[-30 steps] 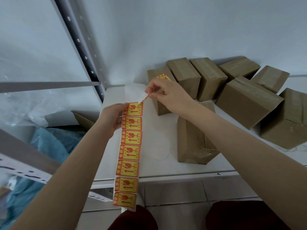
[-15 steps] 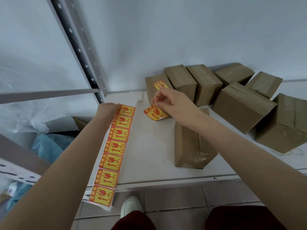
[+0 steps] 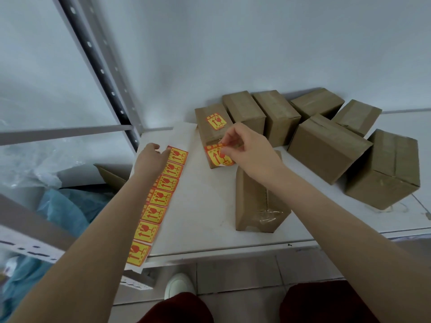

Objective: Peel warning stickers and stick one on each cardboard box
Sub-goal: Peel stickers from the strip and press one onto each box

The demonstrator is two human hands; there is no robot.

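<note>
Grey tiled floor and a white shoe [image 3: 178, 285] nearest, below the front edge of the white shelf [image 3: 210, 229]; along the shelf's left edge, sticker strip [image 3: 158, 199] laid flat with 7 stickers on it, near end hanging past the front edge; left hand [image 3: 149, 159] on its far end, fingers curled over the backing, holding it. Right of that, close to the front edge, 1 bare box [image 3: 256, 201] lying lengthwise. Further in, right hand [image 3: 247, 148] pinching a loose sticker [image 3: 215, 156] by its upper edge between thumb and forefinger, other fingers fanned; hangs before the near face of the labelled box [image 3: 211, 134]; touching it or not, cannot tell. Changed within 1 second: then only half lifted off a strip held in the air; now fully free, and the strip lowered to the shelf. Probably means peeling done for this round, sticking next. Toward the back right corner, 6 more bare boxes [image 3: 326, 145] near the wall; by this count, 1 of 8 labelled.
</note>
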